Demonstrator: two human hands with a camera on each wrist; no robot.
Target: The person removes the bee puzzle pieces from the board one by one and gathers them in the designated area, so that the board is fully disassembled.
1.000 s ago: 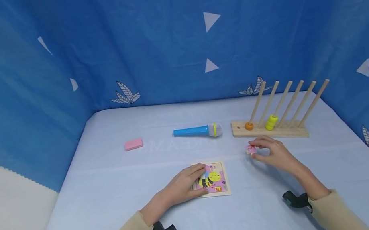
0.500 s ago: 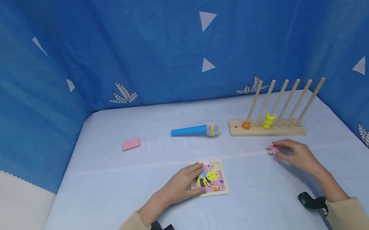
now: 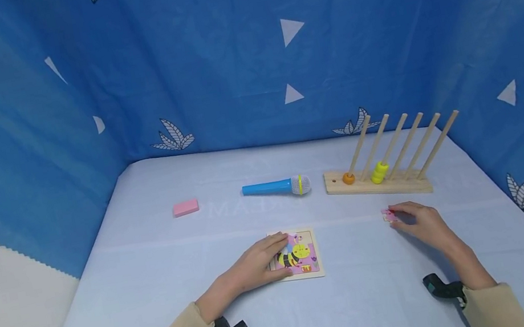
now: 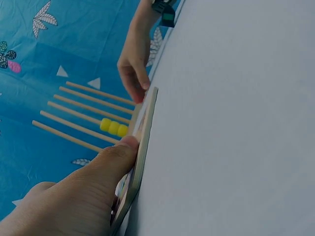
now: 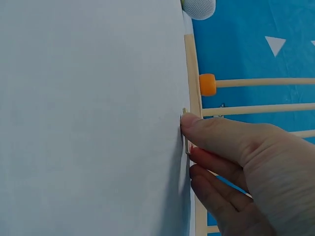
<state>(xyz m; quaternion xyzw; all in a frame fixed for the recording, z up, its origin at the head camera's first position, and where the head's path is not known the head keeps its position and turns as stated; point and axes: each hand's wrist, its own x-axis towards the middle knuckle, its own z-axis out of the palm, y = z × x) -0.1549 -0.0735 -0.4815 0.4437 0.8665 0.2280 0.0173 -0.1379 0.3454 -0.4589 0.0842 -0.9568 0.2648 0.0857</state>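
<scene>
My left hand [image 3: 253,267] rests on the left part of a square wooden jigsaw puzzle [image 3: 314,270] with a bee picture. Its fingers lie straight over the upper left and its thumb [image 4: 115,158] lies along the near side, covering part of the picture. To the right of the puzzle, my right hand [image 3: 424,224] pinches a small pink puzzle piece [image 3: 387,215] between thumb and fingertips, low over the table. Seen from the right wrist, the thin edge of the piece [image 5: 187,147] shows at the thumb tip, close to the white cloth.
A wooden peg rack [image 3: 349,188] with an orange bead [image 3: 348,178] and several yellow beads [image 3: 380,172] stands behind my right hand. A blue toy microphone [image 3: 268,188] and a pink block [image 3: 185,207] lie farther back. Blue curtains [image 3: 203,63] enclose the table.
My right hand has moved right with the puzzle piece, away from the puzzle, then lowered it toward the table. The left hand stays on the puzzle.
</scene>
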